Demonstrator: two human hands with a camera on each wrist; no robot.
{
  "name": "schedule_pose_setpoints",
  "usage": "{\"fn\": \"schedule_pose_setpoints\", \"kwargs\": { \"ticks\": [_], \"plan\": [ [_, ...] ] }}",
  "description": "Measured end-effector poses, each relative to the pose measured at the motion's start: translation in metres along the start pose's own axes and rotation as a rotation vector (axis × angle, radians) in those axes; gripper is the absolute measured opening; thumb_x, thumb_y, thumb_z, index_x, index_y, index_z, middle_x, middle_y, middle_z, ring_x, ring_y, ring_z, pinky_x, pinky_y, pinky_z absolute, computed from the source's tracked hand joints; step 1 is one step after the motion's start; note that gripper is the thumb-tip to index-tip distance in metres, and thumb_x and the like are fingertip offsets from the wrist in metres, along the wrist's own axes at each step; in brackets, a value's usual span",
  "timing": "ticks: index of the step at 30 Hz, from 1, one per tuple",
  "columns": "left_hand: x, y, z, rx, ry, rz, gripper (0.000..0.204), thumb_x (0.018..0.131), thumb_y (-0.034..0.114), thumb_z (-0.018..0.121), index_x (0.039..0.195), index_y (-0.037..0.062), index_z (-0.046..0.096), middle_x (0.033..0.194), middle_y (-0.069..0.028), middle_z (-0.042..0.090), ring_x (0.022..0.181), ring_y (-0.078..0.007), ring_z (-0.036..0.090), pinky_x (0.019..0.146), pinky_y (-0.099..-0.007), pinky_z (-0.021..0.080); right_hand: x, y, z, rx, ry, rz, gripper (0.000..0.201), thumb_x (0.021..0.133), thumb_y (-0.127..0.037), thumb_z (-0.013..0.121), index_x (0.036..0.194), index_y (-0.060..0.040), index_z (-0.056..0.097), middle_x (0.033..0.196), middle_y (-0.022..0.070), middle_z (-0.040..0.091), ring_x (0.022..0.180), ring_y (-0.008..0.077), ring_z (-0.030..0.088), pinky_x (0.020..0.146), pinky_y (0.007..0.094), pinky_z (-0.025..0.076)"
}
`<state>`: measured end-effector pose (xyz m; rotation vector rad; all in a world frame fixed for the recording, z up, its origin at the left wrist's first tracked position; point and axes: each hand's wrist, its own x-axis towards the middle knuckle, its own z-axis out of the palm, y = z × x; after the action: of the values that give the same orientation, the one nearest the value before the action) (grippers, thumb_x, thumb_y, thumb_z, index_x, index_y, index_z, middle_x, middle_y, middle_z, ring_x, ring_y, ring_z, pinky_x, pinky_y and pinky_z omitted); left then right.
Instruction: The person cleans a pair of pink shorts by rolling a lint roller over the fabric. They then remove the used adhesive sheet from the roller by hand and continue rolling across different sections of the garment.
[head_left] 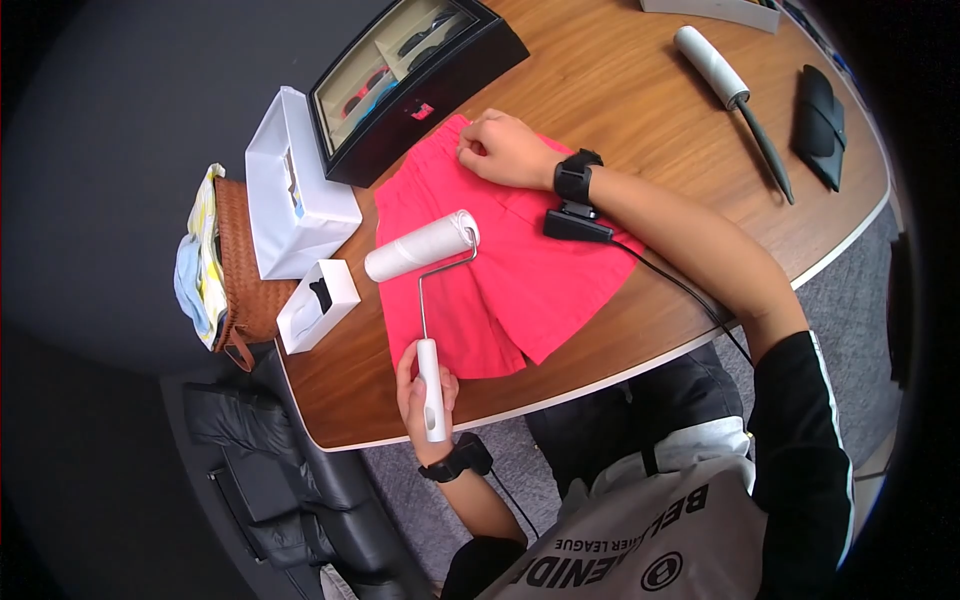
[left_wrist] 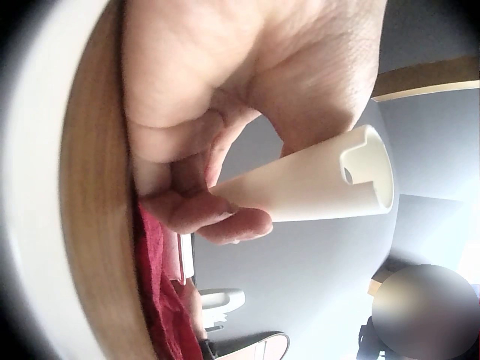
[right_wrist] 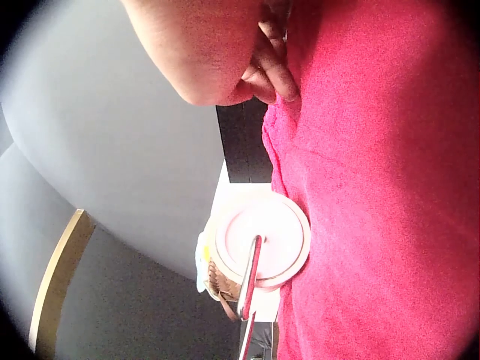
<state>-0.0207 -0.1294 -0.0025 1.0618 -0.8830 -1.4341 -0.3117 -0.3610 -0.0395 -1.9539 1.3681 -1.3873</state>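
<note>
Pink shorts [head_left: 540, 290] lie spread on the wooden table. My left hand [head_left: 426, 390] grips the white handle [head_left: 431, 390] of a lint roller at the table's front edge; in the left wrist view the fingers [left_wrist: 247, 223] and thumb wrap the handle [left_wrist: 315, 180]. The roller's white sheet roll [head_left: 422, 246] is over the shorts, and in the right wrist view its round end [right_wrist: 262, 236] appears against the fabric [right_wrist: 375, 187]. My right hand [head_left: 508, 150] rests on the shorts near the waistband, fingers curled down at the cloth; the right wrist view shows fingertips [right_wrist: 281, 82] touching it.
A black glasses case with a clear lid [head_left: 420, 110] stands at the back left. Beside it are a white fabric bin [head_left: 330, 215], a small white box [head_left: 340, 290] and a brown woven basket [head_left: 245, 260]. A second lint roller [head_left: 715, 70] and a black pouch [head_left: 820, 130] lie at right.
</note>
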Motion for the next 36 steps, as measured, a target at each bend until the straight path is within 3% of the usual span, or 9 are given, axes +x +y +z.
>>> {"fn": "schedule_pose_setpoints", "kwargs": {
  "ticks": [16,24,27,29,36],
  "plan": [
    [-0.001,-0.001,0.001,0.065,-0.03,0.033,0.06,0.099,0.033,0.058,0.145,-0.0022,0.041,0.088,-0.0107,0.057,0.058,-0.0105,0.047,0.059,-0.0233,0.038,0.0,0.003,0.005,-0.003,0.062,-0.046,0.025,0.084,-0.023,0.058,0.071,-0.0026,0.064,0.074,0.0178,0.066,0.084,0.0366,0.061,0.081,0.0478,0.05],
    [-0.001,-0.002,0.003,0.102,0.037,0.059,0.06,0.101,0.038,0.053,0.144,-0.002,0.04,0.082,-0.0137,0.056,0.058,-0.0142,0.046,0.053,-0.0246,0.036,0.003,0.005,0.008,-0.033,0.054,-0.047,0.026,0.084,-0.023,0.057,0.07,-0.0027,0.065,0.073,0.0185,0.065,0.081,0.0375,0.063,0.077,0.0499,0.051],
    [-0.002,-0.001,0.003,0.063,0.017,0.054,0.057,0.101,0.034,0.054,0.143,-0.0029,0.042,0.085,-0.0114,0.058,0.058,-0.0117,0.048,0.055,-0.0219,0.039,0.003,0.004,0.005,-0.037,0.044,-0.038,0.026,0.084,-0.023,0.056,0.07,-0.0023,0.065,0.073,0.0185,0.066,0.08,0.0373,0.063,0.076,0.0496,0.051],
    [-0.001,-0.001,0.002,0.052,-0.002,0.048,0.057,0.101,0.034,0.053,0.143,-0.0029,0.042,0.085,-0.0116,0.058,0.059,-0.0121,0.049,0.055,-0.0217,0.039,0.004,0.004,0.002,-0.109,-0.071,0.002,0.025,0.089,-0.026,0.06,0.087,-0.0029,0.071,0.081,0.014,0.068,0.087,0.0318,0.063,0.08,0.0426,0.052],
    [-0.002,0.001,0.009,0.038,0.042,0.038,0.058,0.1,0.032,0.054,0.143,-0.0038,0.041,0.086,-0.0129,0.057,0.065,-0.0128,0.05,0.056,-0.0217,0.04,0.004,0.002,0.002,-0.095,-0.047,-0.034,0.024,0.089,-0.024,0.061,0.087,-0.0026,0.07,0.082,0.0151,0.068,0.086,0.0326,0.063,0.079,0.0425,0.051]
  ]
}}
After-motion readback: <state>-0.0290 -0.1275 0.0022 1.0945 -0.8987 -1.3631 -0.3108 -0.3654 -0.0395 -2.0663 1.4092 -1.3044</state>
